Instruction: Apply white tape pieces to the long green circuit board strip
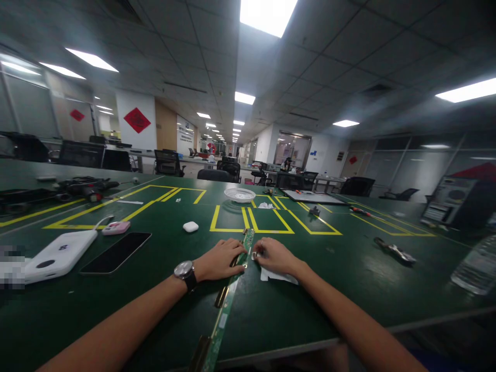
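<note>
A long, narrow green circuit board [222,320] with gold-coloured connectors along its left edge runs away from me over the green table. My left hand [221,258], a watch on its wrist, holds the board near its far end between thumb and fingers. Just right of the board, my right hand [276,256] is closed in a pinch. A tiny pale piece [254,255] shows at its fingertips, too small to name. Below that hand lies a crumpled white sheet [284,278], partly covered by the palm and wrist.
Left lie a black phone [116,253], a white power bank [60,254] and a white earbud case [190,227]. A white basket [239,195] stands beyond the yellow tape outlines. On the right are a dark metal tool [394,251] and a plastic bottle [476,266].
</note>
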Demonstrator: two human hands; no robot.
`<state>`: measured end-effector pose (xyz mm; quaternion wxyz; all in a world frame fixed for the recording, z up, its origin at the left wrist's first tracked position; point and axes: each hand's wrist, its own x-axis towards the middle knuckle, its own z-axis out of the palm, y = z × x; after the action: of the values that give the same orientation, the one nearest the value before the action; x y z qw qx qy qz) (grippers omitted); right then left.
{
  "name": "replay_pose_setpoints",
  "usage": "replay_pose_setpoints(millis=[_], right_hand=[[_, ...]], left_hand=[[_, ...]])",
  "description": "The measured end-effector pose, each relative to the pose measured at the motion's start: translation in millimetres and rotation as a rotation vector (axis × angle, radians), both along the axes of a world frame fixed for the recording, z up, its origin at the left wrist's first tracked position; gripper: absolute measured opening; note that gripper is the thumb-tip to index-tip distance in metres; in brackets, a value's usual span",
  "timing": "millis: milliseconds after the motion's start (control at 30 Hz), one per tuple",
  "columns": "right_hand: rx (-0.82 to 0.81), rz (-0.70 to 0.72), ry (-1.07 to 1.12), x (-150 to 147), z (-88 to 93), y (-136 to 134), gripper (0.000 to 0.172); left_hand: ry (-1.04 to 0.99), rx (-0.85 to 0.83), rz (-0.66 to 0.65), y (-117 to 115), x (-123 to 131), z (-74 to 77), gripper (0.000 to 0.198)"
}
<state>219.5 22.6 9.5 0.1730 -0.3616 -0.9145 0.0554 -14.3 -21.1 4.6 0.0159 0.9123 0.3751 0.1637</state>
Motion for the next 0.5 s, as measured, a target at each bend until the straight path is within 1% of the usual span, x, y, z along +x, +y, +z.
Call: replay_pose_setpoints(millis=[133,333,400,500], right_hand=[[0.053,-0.111,-0.006,-7,-6.2,-2,0.014],[0.082,-0.202,-0.042,-11,-8.7,-3,0.012],[0.096,-0.219,-0.053,-12,-8.2,-3,0.012],[0.105,-0.204,-0.053,-13,-7.9,-3,0.013]], left_hand=[[-0.027,0.012,0.002,1,1,-2.3,0.043],[-0.062,-0.013,-0.010,2,1,-4.4,0.045],[-0.070,-0.032,-0.011,1,1,-4.0,0.045],[-0.079,-0.057,-0.008,0,1,-3.2,0.046]])
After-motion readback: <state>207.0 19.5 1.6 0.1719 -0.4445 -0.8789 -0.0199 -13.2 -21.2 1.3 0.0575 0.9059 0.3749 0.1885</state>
